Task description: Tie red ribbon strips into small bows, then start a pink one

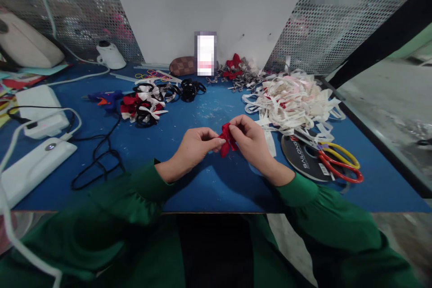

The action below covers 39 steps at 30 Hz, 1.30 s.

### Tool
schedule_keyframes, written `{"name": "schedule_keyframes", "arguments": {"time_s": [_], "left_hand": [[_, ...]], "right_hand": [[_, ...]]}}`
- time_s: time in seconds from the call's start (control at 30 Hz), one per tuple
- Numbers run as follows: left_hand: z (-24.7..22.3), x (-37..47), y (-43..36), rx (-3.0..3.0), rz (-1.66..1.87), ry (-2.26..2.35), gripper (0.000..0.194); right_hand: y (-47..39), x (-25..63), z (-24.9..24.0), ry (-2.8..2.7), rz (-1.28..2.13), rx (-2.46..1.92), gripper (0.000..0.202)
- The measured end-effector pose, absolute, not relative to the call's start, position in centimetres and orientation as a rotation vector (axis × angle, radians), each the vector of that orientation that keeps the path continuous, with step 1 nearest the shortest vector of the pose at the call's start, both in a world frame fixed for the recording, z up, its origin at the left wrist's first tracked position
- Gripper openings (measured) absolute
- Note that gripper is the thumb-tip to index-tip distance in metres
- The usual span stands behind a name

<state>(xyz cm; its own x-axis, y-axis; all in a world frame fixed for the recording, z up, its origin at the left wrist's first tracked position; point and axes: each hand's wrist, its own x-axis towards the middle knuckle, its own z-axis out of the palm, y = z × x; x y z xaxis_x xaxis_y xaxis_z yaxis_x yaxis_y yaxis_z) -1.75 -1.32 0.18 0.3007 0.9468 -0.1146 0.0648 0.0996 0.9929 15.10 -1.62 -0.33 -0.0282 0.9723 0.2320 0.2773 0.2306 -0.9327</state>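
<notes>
Blue tabletop (216,193): dusted with pale flecks.
Red fabric (224,147): at centre, pinched between fingertips of my left hand (195,147) and right hand (253,141); uneven pulling could loosen its folds.
Ribbon pile (290,99): two o'clock; loose strips could snag my right cuff (299,190).
Scissors (326,161): three o'clock; my forearm (340,211) could knock them.
</notes>
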Motion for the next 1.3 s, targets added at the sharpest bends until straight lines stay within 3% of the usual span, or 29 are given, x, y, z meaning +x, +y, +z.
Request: {"name": "schedule_keyframes", "arguments": {"time_s": [0.33, 0.6, 0.83, 1.3], "left_hand": [[0.66, -1.74, -1.24, 1.154, 0.881, 1.026, 0.020], [0.53, -1.87, -1.16, 1.108, 1.073, 1.077, 0.019], [0.55, -1.95, -1.13, 1.083, 1.047, 1.125, 0.023], [0.64, -2.11, -1.18, 1.266, 1.077, 1.172, 0.012]], "right_hand": [[-1.53, 15.02, -0.35, -1.550, 1.049, -1.182, 0.014], [-1.36, 15.08, 0.08, -1.195, 1.313, -1.075, 0.026], [-1.37, 15.07, -0.17, -1.303, 1.355, -1.096, 0.024], [-1.70, 15.01, 0.05, -1.316, 1.642, -1.043, 0.022]]}}
